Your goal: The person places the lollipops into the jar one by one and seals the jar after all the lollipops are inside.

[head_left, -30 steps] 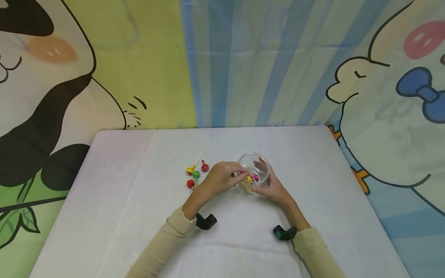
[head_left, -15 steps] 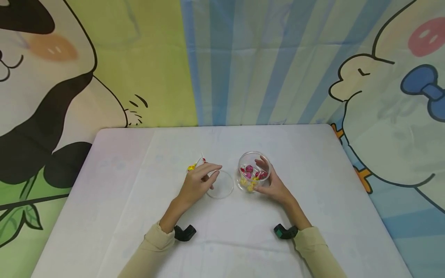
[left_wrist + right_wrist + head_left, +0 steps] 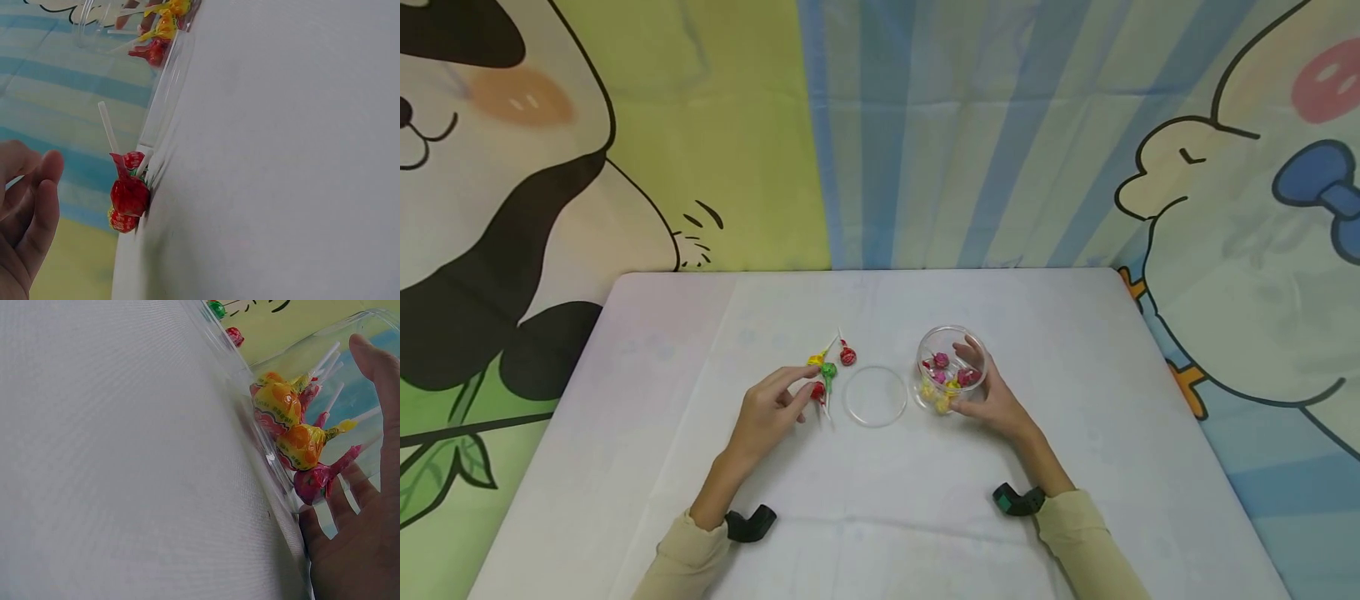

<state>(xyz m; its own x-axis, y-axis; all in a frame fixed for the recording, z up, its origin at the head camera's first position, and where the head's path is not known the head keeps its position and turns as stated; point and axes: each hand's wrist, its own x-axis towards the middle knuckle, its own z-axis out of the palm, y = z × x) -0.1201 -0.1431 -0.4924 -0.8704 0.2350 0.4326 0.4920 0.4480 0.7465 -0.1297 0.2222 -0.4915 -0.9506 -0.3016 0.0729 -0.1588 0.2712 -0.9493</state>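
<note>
My left hand [image 3: 772,412] hovers at the lollipops with thumb and fingers loosely bent. Its fingertips are right by a red lollipop [image 3: 818,390]; in the left wrist view a gap shows between the fingers and this red-wrapped lollipop [image 3: 130,196]. Beside it lie a green lollipop [image 3: 828,369], a yellow one [image 3: 815,360] and another red one [image 3: 847,357]. My right hand [image 3: 988,404] grips a clear round jar [image 3: 947,328] from its right side, thumb in front and fingers behind. Inside are several lollipops, among them a yellow one [image 3: 301,447] and a pink one [image 3: 312,485].
A clear round lid [image 3: 875,426] lies flat between the loose lollipops and the jar. All stands on a white-covered table [image 3: 880,533]. Behind it hangs a printed cloth [image 3: 925,133] with cartoon animals and stripes. A black wrist mount [image 3: 751,523] sits on the left forearm.
My left hand has moved from the jar's mouth leftward, past the lid, to the loose lollipops, uncovering the lid. My right hand has kept its hold on the jar.
</note>
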